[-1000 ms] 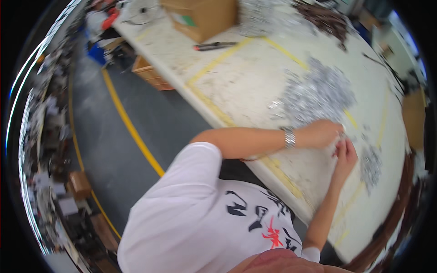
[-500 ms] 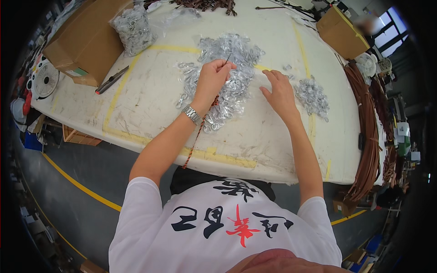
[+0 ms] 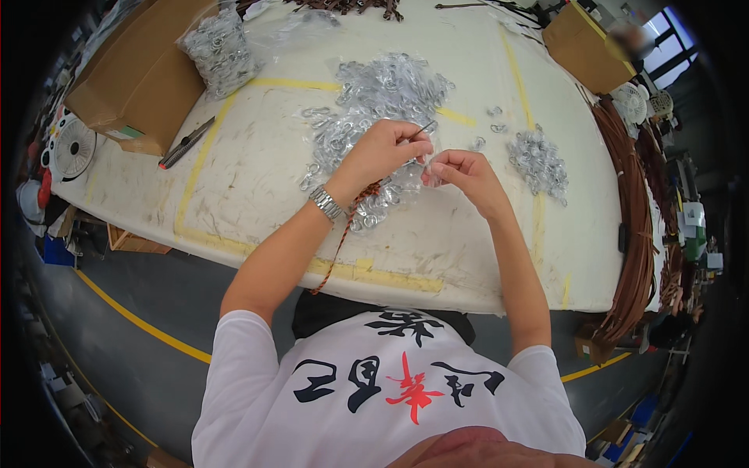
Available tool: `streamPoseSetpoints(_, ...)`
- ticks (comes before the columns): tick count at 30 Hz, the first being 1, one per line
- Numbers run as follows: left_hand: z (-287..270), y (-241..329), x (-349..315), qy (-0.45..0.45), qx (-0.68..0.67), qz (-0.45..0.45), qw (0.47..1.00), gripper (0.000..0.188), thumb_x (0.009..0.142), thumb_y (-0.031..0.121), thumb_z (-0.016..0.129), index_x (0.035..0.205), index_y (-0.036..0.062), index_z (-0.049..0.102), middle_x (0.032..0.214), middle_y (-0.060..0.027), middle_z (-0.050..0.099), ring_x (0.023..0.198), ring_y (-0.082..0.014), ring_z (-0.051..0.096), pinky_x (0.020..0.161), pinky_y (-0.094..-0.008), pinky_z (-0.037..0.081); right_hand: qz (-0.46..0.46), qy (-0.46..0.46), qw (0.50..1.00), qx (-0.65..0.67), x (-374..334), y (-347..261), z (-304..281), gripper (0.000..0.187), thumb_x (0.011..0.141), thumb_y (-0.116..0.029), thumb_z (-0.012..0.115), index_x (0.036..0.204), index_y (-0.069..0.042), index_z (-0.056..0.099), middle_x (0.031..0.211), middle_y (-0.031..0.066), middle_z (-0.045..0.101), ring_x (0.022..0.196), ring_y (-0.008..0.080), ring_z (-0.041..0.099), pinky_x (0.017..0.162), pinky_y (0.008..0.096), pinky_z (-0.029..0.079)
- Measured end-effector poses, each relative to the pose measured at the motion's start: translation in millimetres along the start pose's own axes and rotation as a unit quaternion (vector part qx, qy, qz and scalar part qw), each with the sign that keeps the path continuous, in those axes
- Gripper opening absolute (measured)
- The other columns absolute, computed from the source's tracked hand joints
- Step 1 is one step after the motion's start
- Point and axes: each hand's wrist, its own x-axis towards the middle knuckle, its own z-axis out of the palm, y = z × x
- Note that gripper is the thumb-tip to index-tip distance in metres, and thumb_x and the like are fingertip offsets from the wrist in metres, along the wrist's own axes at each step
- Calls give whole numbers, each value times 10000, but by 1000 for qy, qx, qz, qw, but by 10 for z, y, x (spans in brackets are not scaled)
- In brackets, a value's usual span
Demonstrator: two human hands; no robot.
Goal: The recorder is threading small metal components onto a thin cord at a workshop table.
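Note:
My left hand [image 3: 387,156], a steel watch [image 3: 326,202] on its wrist, is closed around a slim, pointed metal tool [image 3: 427,127]; its kind is mostly hidden by the fingers. An orange-brown twisted cord [image 3: 340,248] hangs from below that hand toward the table's front edge. Close by, my right hand [image 3: 466,178] pinches a small clear plastic bag [image 3: 428,173]; what is inside is too small to make out. Both hands are over the near right part of a big pile of silvery metal clasps in clear bags [image 3: 390,82].
A smaller pile of clasps [image 3: 538,164] lies to the right. On the left are a utility knife [image 3: 187,143], a cardboard box [image 3: 140,70] and a full plastic bag [image 3: 222,53]. Brown straps [image 3: 624,203] hang over the right table edge. A person [image 3: 630,39] is at the far right.
My right hand has moved left and closed on a small plastic bag. My left hand has shifted right and slightly down, so the two hands now nearly meet.

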Motion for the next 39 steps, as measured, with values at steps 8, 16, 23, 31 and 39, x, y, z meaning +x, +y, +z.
streamPoseSetpoints(8, 135, -56, 2, 54, 34, 5, 998, 279, 970, 230, 719, 804, 9, 682, 692, 11, 653, 632, -45, 536, 600, -252, 417, 62, 17, 989, 133, -73, -5, 17, 247, 1044, -240, 670, 1131, -16, 727, 1047, 71, 762, 932, 130, 711, 883, 312, 559)
streamPoseSetpoints(16, 226, 43, 33, 86, 68, -20, 994, 273, 958, 218, 747, 785, 15, 688, 694, -23, 674, 616, -98, 561, 596, -271, 433, 26, 131, 991, -11, -130, 107, -51, 191, 1004, -145, 646, 965, 29, 715, 817, 53, 750, 753, 117, 703, 718, 284, 554)
streamPoseSetpoints(23, 270, -107, -121, 37, 475, 96, 874, 288, 883, 142, 755, 1156, 83, 687, 1057, -96, 658, 809, -320, 681, 697, -421, 555, 100, 183, 952, -222, -137, 147, -112, 179, 1019, -171, 655, 998, -7, 724, 710, 61, 666, 612, 91, 600, 608, 287, 492)
streamPoseSetpoints(31, 126, -133, -39, 95, 378, 154, 908, 179, 907, 119, 726, 1077, 65, 741, 995, -114, 705, 763, -305, 674, 684, -417, 534, -76, 265, 909, -313, -2, 484, 16, 336, 1010, -126, 634, 1339, -63, 655, 897, 96, 709, 810, 234, 669, 777, 351, 540)
streamPoseSetpoints(39, 50, 95, -35, 48, 12, -23, 998, 188, 978, 162, 713, 1025, -16, 749, 792, -7, 738, 635, -33, 573, 569, -240, 435, -181, 276, 913, -241, 5, 77, 144, 269, 1048, -188, 626, 1279, -61, 682, 1009, 81, 737, 911, 235, 701, 820, 353, 569)
